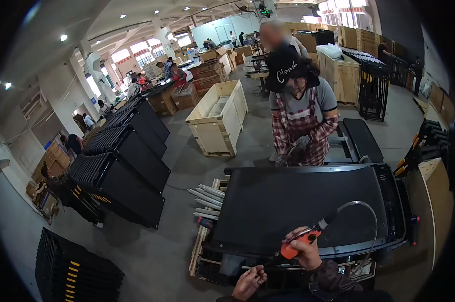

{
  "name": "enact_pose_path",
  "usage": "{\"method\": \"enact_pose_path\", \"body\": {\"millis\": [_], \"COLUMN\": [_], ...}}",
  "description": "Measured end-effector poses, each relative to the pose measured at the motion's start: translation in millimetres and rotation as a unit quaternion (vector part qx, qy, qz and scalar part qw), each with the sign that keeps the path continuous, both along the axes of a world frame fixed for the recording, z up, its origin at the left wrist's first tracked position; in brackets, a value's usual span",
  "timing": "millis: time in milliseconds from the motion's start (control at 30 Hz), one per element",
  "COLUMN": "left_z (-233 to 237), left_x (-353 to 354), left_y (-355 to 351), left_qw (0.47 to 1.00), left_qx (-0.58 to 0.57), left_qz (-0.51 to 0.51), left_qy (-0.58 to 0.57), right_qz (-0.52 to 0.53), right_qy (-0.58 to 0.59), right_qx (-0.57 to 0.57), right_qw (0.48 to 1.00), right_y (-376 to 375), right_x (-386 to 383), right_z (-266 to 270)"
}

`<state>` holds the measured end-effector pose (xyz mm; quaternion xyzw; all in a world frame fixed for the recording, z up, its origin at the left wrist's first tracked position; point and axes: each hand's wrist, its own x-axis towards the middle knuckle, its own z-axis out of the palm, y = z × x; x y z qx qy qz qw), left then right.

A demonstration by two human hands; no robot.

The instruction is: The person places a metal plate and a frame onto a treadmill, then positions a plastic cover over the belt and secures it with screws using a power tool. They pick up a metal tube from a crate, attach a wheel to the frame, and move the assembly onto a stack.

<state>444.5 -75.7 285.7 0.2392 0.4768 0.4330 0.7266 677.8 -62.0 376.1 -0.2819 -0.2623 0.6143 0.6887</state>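
Observation:
My right hand [310,255] is wrapped around an orange and black power screwdriver [290,250], held over the near edge of a broad black deck [298,206]. A clear hose [374,221] curves from the tool's back end down to the right. The dark bit points down and left toward my left hand [248,283]. There, the thumb and fingers are pinched together close to the bit's tip; what they hold is too small to make out. The deck lies flat in a dark frame. Across it stands a co-worker in a checked apron, with a gloved hand [303,142] near the far edge.
Several silver rollers [207,200] and a red and black power tool [205,222] lie left of the deck on a wooden pallet [198,250]. Stacked black frames [132,171] stand farther left. An open wooden crate [212,133] sits behind; a wooden panel [423,216] rises at right.

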Motion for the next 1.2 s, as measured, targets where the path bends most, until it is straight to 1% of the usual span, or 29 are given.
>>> {"method": "enact_pose_path", "body": {"millis": [33,100,167,367,633,867,1033,1100,1167,1200], "left_z": [-2,-5,-6,-1,1,-4,-7,-7,-11,-13], "left_x": [-2,-7,-15,-50,-102,-108,-119,-122,-127,-131], "left_y": [-1,-3,1,22,36,54,67,72,60,36], "left_qw": [1.0,1.0,1.0,0.998,0.994,0.992,0.989,0.988,0.99,0.992], "left_qx": [0.002,0.004,0.012,0.052,0.088,0.113,0.13,0.136,0.125,0.103], "left_qz": [0.0,0.001,0.003,0.012,0.023,-0.029,-0.036,-0.036,-0.037,-0.034], "left_qy": [0.004,0.01,0.017,0.035,0.057,0.054,0.059,0.061,0.062,0.064], "right_qz": [-0.017,-0.032,-0.038,-0.053,-0.067,-0.089,-0.101,-0.116,-0.137,-0.152], "right_qy": [0.06,0.047,0.129,0.132,0.122,0.128,0.121,0.135,0.14,0.147], "right_qx": [-0.016,-0.012,-0.036,-0.049,-0.043,-0.053,-0.068,-0.085,-0.1,-0.121], "right_qw": [0.998,0.998,0.99,0.989,0.989,0.986,0.985,0.98,0.976,0.97], "right_y": [-1,1,2,4,12,18,24,28,34,30], "right_x": [-2,-3,-9,-42,-94,-127,-144,-150,-155,-159], "right_z": [6,-4,-7,-21,-7,-7,-6,-8,-17,-24]}}
